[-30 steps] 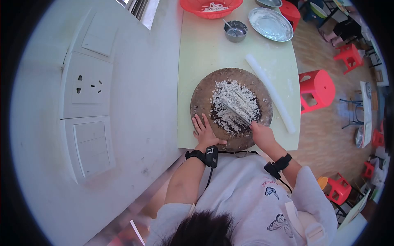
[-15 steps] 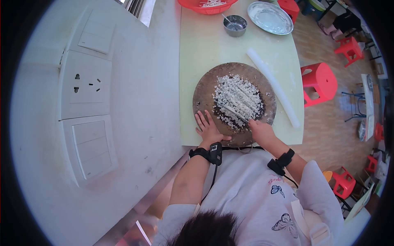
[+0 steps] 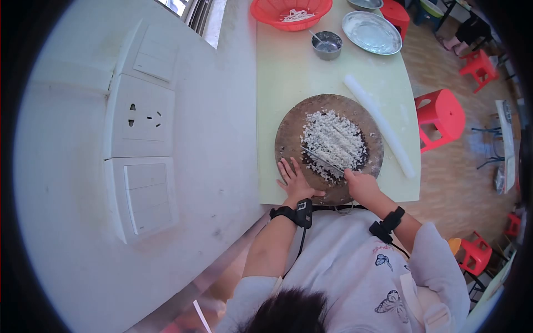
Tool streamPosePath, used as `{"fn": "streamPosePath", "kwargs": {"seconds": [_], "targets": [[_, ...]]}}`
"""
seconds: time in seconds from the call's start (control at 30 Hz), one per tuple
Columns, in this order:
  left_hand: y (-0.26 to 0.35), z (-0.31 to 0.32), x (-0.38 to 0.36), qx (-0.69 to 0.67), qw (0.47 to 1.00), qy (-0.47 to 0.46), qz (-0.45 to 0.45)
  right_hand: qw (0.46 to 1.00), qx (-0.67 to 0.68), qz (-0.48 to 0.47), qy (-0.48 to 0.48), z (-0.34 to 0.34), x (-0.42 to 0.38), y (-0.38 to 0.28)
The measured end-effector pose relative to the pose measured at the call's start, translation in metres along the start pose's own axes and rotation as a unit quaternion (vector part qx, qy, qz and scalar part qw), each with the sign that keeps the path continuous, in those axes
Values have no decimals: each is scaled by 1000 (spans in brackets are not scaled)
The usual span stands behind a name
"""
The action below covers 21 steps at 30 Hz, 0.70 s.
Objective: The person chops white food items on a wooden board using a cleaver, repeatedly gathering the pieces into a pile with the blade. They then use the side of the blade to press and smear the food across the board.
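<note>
A round brown chopping board [image 3: 291,125] lies on the pale table. White chopped bits [image 3: 333,136] are heaped in its middle, with a dark patch around their edge. My right hand [image 3: 362,186] is closed round the handle of a knife [image 3: 322,160]. The thin blade points up and left across the near part of the heap. My left hand [image 3: 297,184] rests on the board's near left side, fingers spread and holding nothing.
Beside the board on the right lies a long white rolling pin [image 3: 383,127]. Farther back stand a small metal bowl [image 3: 327,47] with a utensil, a floury metal plate [image 3: 372,33] and a red basket [image 3: 291,19]. Red stools [image 3: 444,116] stand right; a wall [image 3: 222,139] borders the left.
The whole view has shifted, so everything appears a little lower and farther right. Both hands keep about the same places on the board, with the knife still on the heap.
</note>
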State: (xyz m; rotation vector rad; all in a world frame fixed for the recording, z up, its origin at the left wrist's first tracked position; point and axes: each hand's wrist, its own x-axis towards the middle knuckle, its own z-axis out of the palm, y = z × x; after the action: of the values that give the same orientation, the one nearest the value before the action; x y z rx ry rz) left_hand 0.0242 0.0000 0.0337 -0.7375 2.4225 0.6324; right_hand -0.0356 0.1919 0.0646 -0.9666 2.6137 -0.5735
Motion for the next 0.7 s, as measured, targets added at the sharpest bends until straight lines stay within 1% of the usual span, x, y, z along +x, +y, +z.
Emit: {"fn": "streamPosePath", "kwargs": {"seconds": [0.1,0.17,0.2,0.27,0.3,0.37,0.4,0.47,0.5,0.57,0.7], "targets": [[1,0,2,-7,1000,13,9,1000,-9,-1,-12,-1,5,5],[-3,2,1,-11,1000,12,13,999,12,-19,44,-12,4,-2],[-3,3,2,-7,1000,12,10,999,13,-17,43,-8,4,-2],[1,0,1,1,1000,8,4,999,9,21,50,-2,8,4],[2,0,1,0,1000,9,7,998,7,22,51,-3,8,7],[2,-1,2,7,1000,-4,0,999,-15,42,3,-6,14,11],[1,-2,3,8,1000,-4,0,999,-14,42,3,-7,16,11],[1,0,3,15,1000,3,-3,999,7,31,33,-10,14,9],[2,1,2,17,1000,6,-3,999,5,32,31,-7,12,10],[1,3,3,18,1000,3,-1,998,-5,65,-25,-3,15,13],[0,0,2,6,1000,-10,2,999,1,54,-7,-11,16,8]]}}
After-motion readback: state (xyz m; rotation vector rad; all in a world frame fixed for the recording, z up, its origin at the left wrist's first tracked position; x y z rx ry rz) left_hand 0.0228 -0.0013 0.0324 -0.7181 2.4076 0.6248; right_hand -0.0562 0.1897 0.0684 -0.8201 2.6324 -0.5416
